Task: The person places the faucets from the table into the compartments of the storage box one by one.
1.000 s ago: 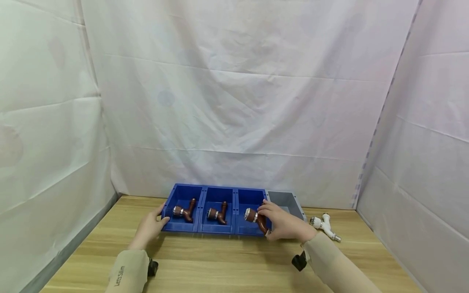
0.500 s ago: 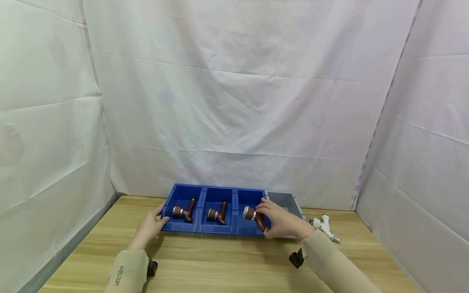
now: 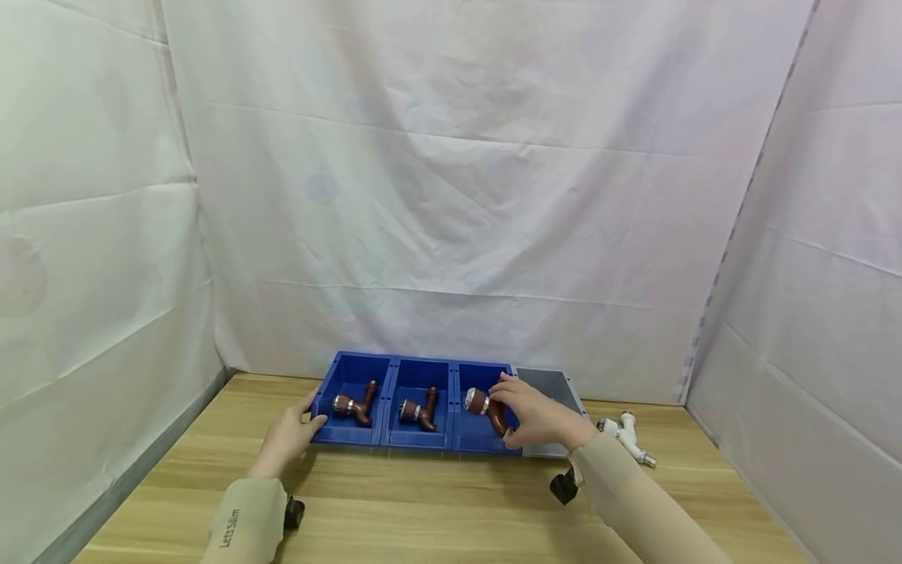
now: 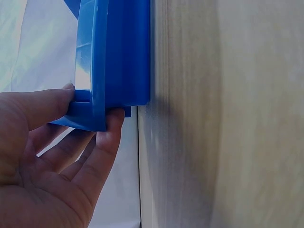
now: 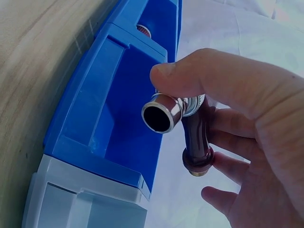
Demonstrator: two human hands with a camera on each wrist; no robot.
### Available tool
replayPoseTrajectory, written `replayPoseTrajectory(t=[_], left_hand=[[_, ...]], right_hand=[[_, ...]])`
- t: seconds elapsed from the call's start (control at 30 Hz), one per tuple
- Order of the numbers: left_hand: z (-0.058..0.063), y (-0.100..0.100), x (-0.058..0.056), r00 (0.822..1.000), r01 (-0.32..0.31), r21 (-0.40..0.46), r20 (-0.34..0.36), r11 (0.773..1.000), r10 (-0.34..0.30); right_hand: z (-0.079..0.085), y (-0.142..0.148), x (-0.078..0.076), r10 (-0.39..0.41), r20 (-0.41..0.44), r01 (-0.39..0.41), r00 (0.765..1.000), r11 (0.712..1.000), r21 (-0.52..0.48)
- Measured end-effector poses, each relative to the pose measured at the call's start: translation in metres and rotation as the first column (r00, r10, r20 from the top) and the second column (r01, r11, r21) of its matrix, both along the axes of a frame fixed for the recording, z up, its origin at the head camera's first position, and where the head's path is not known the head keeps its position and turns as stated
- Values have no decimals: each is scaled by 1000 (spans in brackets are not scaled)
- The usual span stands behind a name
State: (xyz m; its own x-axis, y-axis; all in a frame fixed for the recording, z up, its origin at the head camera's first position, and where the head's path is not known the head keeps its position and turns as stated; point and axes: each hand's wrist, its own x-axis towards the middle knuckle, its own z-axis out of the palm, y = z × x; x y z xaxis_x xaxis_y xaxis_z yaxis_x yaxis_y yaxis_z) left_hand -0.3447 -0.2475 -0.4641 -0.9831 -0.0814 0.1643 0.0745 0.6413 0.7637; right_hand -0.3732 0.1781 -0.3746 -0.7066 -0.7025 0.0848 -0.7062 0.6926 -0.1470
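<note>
My right hand (image 3: pixel 541 413) holds a brown faucet (image 3: pixel 496 417) with a silver-trimmed knob, over the third blue bin (image 3: pixel 465 446). In the right wrist view, the thumb presses near the faucet's round metal outlet (image 5: pixel 159 118) while the fingers lie behind its body. My left hand (image 3: pixel 286 440) grips the left end of the blue bin row; in the left wrist view its thumb is on the rim (image 4: pixel 83 97) and its fingers reach underneath. Another brown faucet (image 3: pixel 362 409) lies in the leftmost blue bin (image 3: pixel 345 441), and one more brown faucet (image 3: pixel 427 413) lies in the second bin (image 3: pixel 416 447).
A grey bin (image 3: pixel 546 381) joins the row's right end, partly hidden by my right hand. To its right a white faucet (image 3: pixel 627 439) lies on the wooden table (image 3: pixel 395 509). White cloth (image 3: pixel 451 219) hangs behind and on both sides.
My right hand has shifted slightly left and away from me, carrying the brown faucet further over the third blue bin. The left hand keeps its place on the leftmost bin.
</note>
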Motion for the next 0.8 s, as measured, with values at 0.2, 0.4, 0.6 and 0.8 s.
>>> replayPoseTrajectory(t=[0.2,0.4,0.6,0.8], left_hand=[[3,0,1,1000,-4,-56,-10,998,3],[2,1,1,1000,-1,-63,-28,998,-1],[1,1,0,998,-12,-97,-65,995,5],[1,1,0,995,-29,-96,-93,995,20]], right_hand=[[2,-1,-3,-14,10,14,1000,1000,1],[0,0,-4,-29,12,29,1000,1000,4],[-2,1,-6,-28,22,28,999,1000,-4],[-1,1,-8,-31,27,31,999,999,-8]])
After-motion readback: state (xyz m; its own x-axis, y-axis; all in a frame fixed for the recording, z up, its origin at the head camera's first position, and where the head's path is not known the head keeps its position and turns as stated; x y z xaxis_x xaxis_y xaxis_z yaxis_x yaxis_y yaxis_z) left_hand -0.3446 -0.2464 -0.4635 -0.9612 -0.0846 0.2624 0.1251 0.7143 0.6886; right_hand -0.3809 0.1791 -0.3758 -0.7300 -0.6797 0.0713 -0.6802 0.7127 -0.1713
